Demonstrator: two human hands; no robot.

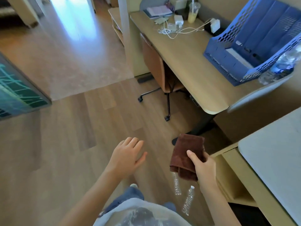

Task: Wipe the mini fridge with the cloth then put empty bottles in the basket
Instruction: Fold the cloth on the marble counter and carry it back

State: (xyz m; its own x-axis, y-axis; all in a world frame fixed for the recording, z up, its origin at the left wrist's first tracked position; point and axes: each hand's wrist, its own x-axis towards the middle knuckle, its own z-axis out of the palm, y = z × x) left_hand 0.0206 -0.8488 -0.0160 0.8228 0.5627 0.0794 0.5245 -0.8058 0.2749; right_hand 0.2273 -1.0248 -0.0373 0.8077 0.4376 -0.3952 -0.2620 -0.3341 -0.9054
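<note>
My right hand (202,167) grips a folded brown cloth (185,154) above the wooden floor. My left hand (128,154) hovers beside it with fingers spread and holds nothing. Two clear empty plastic bottles lie on the floor below the cloth: one (176,185) partly hidden by it, the other (189,201) closer to my feet. A blue perforated basket (228,66) stands on the desk at the upper right, with another clear bottle (280,66) resting against its near side. The white flat top (273,154) at the right edge may be the mini fridge.
A light wooden desk (192,62) carries cables, a charger, notebooks and a plastic cup (193,12). A brown wheeled chair (156,69) is tucked under it. A low wooden shelf (234,181) stands at my right. A dark-framed panel (17,88) is at the left.
</note>
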